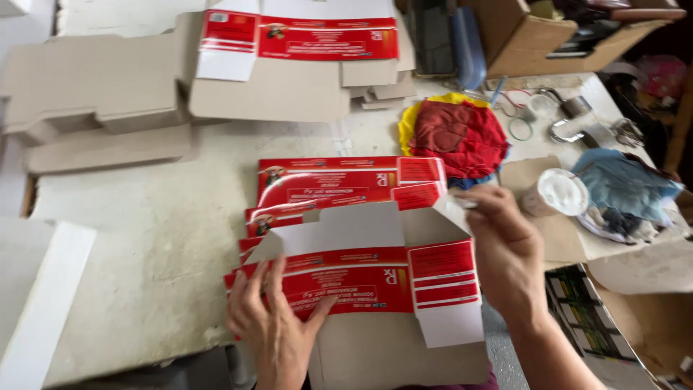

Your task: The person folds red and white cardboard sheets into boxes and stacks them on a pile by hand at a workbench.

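One flat red carton blank (361, 282) tops a small stack at the table's (144, 238) near edge. Left hand (274, 325), fingers spread, presses it flat, likely to steady it; right hand (505, 253) pinches the grey end flap (451, 209), lifting it. Red rag (458, 137) and white cup (559, 191) crowd the right side; more blanks (289, 65) lie beyond.

- The left hand (273, 325) lay palm down at the near left, fingers spread and pointing far, thumb angled out to the right.
- The right hand (505, 249) was raised at the right, its fingers curled and pinched near the thumb at its far left tip.
- The bare right forearm ran back to the near right corner.
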